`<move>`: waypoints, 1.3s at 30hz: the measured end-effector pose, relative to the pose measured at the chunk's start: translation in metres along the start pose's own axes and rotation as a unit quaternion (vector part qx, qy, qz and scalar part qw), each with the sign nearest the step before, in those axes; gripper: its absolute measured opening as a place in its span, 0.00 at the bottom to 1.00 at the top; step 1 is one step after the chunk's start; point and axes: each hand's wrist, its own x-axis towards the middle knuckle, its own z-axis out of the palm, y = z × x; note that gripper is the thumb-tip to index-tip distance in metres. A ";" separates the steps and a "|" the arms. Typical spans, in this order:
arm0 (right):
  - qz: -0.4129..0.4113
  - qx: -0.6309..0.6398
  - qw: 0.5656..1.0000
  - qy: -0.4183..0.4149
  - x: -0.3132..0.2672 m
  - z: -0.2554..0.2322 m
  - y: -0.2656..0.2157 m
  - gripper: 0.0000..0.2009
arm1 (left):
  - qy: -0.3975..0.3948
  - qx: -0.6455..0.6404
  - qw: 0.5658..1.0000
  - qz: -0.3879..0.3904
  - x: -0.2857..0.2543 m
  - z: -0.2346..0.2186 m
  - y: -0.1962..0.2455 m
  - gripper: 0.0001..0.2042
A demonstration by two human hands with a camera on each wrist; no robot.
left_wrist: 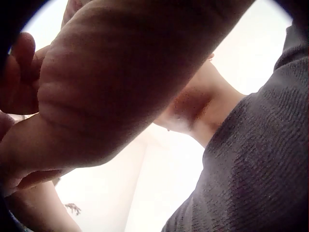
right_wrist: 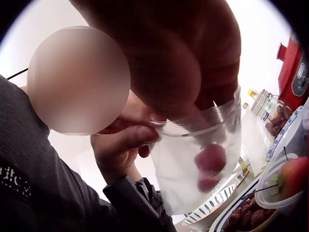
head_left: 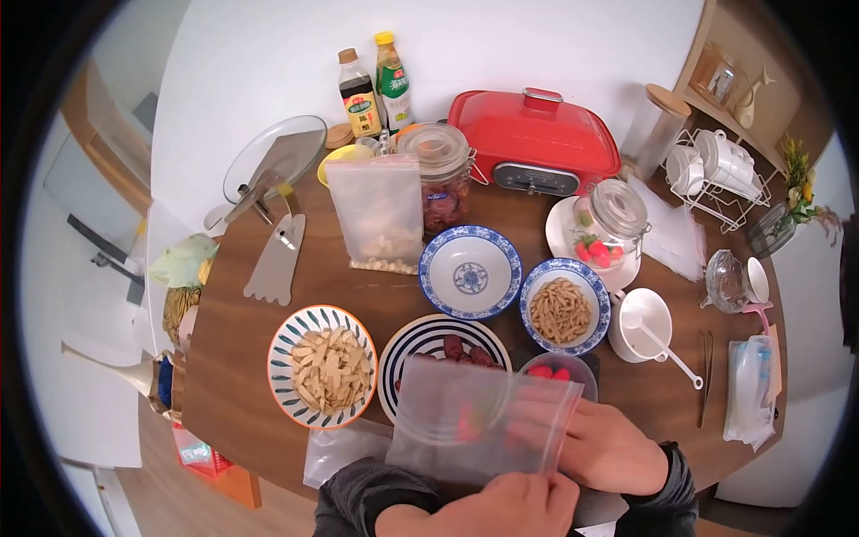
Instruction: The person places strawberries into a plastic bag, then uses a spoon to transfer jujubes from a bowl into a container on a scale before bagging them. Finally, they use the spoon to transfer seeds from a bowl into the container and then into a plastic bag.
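My left hand (head_left: 528, 503) pinches the open edge of a clear zip bag (head_left: 438, 456) near the front of the table. Fingers of my right hand (head_left: 613, 447) reach inside the bag's mouth, seen hazily through the plastic. Red fruits (right_wrist: 210, 158) show in the bag below those fingers in the right wrist view; I cannot tell whether the fingertips hold one. Behind the bag stands a clear tub (head_left: 588, 380) with strawberries (right_wrist: 294, 175). The bag overlaps a striped plate (head_left: 386, 371) of dried red dates (head_left: 454, 347). The left wrist view shows mostly forearm and sleeve.
A plate (head_left: 277, 376) of pale sliced pieces stands left. Behind are a blue-rimmed empty bowl (head_left: 470, 255), a bowl (head_left: 528, 313) of beige pieces, a filled bag (head_left: 376, 201), glass jars (head_left: 617, 210) and a red cooker (head_left: 537, 134). A white cup (head_left: 640, 327) and tongs (head_left: 707, 376) lie right.
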 end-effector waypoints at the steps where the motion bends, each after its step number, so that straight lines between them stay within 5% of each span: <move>1: 0.000 0.000 1.000 -0.001 0.006 0.002 0.000 0.26 | 0.007 0.004 1.000 0.020 0.001 0.001 0.002 0.15; 3: 0.012 0.032 0.996 -0.086 0.017 0.005 -0.001 0.24 | 0.006 0.002 1.000 0.024 0.001 0.004 0.006 0.16; 10: -0.021 0.049 0.997 -0.050 0.026 0.006 -0.007 0.26 | 0.020 0.011 0.998 0.050 -0.001 -0.007 0.000 0.17; 13: 0.069 0.099 0.991 -0.057 0.029 0.005 -0.013 0.29 | 0.016 -0.005 0.999 0.042 -0.003 -0.006 -0.002 0.16; 19: -0.004 -0.016 1.000 -0.001 0.019 0.011 -0.008 0.30 | 0.013 -0.026 0.999 0.045 -0.005 -0.008 -0.002 0.14; 22: -0.016 -0.090 0.996 -0.019 0.015 -0.005 -0.016 0.25 | 0.010 -0.030 0.999 0.029 -0.006 -0.012 -0.004 0.13; 26: -0.064 -0.120 0.988 0.066 -0.002 -0.015 -0.027 0.16 | -0.024 -0.052 0.998 0.012 -0.012 -0.014 -0.008 0.12; 28: -0.053 -0.105 0.986 0.120 -0.006 -0.018 -0.027 0.13 | 0.100 0.014 0.994 -0.030 -0.017 -0.001 -0.012 0.13; 31: -0.025 -0.120 0.963 0.239 -0.011 -0.022 -0.020 0.10 | 0.091 0.065 0.984 -0.140 -0.016 -0.021 -0.023 0.12; 35: 0.149 -0.137 0.954 0.221 -0.023 -0.020 0.000 0.10 | 0.128 0.084 0.956 -0.248 -0.023 -0.024 -0.048 0.12; 39: 0.166 -0.126 0.964 0.163 -0.037 -0.011 0.015 0.12 | 0.102 0.079 0.960 -0.248 -0.024 -0.027 -0.051 0.12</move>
